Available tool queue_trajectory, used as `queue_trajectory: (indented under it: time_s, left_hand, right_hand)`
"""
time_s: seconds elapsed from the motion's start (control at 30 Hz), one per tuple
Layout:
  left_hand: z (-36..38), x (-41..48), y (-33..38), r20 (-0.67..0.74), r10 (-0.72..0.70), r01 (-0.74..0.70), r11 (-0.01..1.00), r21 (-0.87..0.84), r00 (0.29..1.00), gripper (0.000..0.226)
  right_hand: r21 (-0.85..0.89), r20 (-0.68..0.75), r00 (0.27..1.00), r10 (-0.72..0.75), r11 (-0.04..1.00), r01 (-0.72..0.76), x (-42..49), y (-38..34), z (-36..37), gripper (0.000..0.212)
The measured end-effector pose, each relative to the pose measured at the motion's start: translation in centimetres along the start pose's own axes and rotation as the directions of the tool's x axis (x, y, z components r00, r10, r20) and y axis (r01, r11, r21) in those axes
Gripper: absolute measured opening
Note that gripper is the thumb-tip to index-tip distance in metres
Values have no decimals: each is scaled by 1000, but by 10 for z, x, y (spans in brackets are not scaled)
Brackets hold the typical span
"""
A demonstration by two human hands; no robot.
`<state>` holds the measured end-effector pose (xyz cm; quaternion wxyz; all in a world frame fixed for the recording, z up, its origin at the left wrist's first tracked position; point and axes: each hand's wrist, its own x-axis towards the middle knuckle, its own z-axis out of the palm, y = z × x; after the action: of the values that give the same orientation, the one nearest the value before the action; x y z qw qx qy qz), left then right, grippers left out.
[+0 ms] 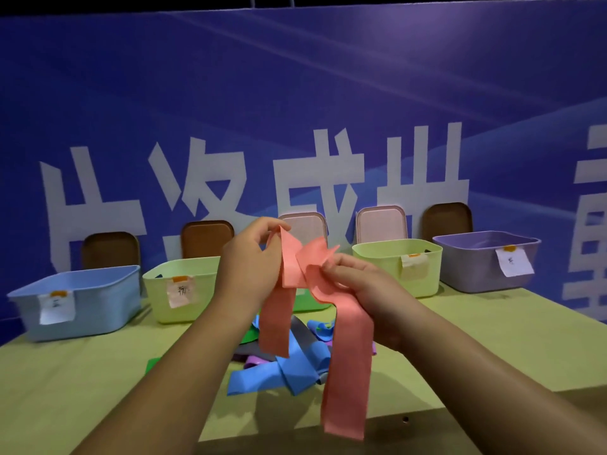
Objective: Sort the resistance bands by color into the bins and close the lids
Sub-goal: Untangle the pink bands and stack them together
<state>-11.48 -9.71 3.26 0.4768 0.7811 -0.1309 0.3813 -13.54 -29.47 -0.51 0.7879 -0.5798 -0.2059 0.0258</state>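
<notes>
I'm watching the pink band (pixel 289 277) hanging in mid-air above the surface (pixel 82 382), its two tails dangling over the pile of blue, green, grey and purple bands (pixel 289 366). My left hand (pixel 253 257) is pinching its upper end, grip closed on it; my right hand (pixel 358 284) is clamping the bunched middle. Behind them, open bins are lining up: blue bin (pixel 85 303), green bin (pixel 174 290), second green bin (pixel 404 267), purple bin (pixel 486 261), lids (pixel 381 224) leaning against the blue banner (pixel 295 93).
</notes>
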Motion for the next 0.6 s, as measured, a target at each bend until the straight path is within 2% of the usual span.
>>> queue_trajectory:
  time_s: [0.17,0.3,0.4,0.5,0.6]
  left_hand:
    - [-14,-9,-11,137,-39,27,996,91,990,25]
    - [-19,-20,-19,331,-120,104,992,66,936,7]
    - [-25,-28,-14,422,-82,79,997,24,903,20]
    - [-31,-34,-1,394,-3,15,1000,-26,919,32]
    - [-30,-33,13,238,60,-43,996,-76,969,33]
  right_hand:
    - [13,-33,999,19,1000,-18,1,-5,3,15]
    - [16,-54,999,5,1000,-4,6,-11,5,13]
    - [45,-69,998,11,999,-8,8,-16,9,18]
    - [21,-111,994,3,1000,-1,8,-23,15,34]
    - [-15,-132,991,-13,1000,11,9,-28,17,40]
